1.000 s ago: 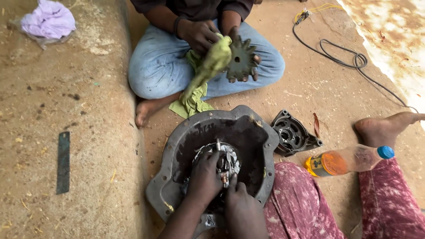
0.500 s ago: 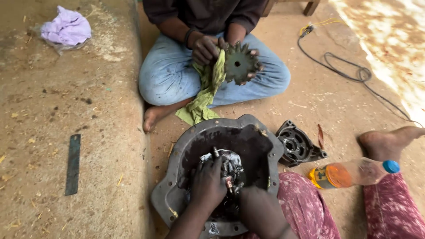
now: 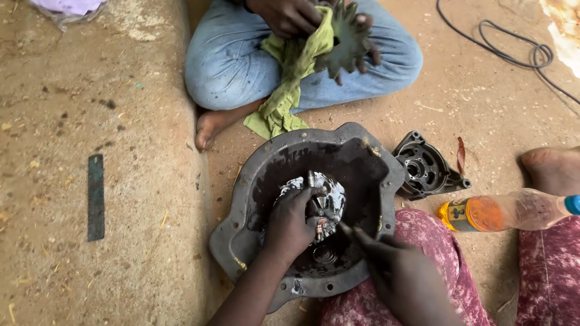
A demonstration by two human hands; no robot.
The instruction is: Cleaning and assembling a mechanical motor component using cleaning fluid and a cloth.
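A dark, greasy metal bowl-shaped housing [image 3: 266, 175] lies on the ground in front of me. Inside it sits a shiny metal motor part [image 3: 329, 196]. My left hand [image 3: 293, 226] grips that part from the near side. My right hand [image 3: 399, 274] rests just to its right, fingers closed around a thin tool [image 3: 345, 229] whose tip points at the part. Across from me another person sits cross-legged, wiping a dark toothed fan wheel [image 3: 347, 42] with a green rag [image 3: 290, 78].
A black round end cover [image 3: 426, 166] lies right of the housing. A plastic bottle [image 3: 507, 211] with orange liquid lies by my leg. A flat dark metal strip [image 3: 95, 196] lies on the raised concrete at left. A black cable [image 3: 513, 51] curls at upper right.
The view has moved closer and lower over the housing. My right hand has drawn back toward the right rim. The other person keeps wiping the toothed wheel.
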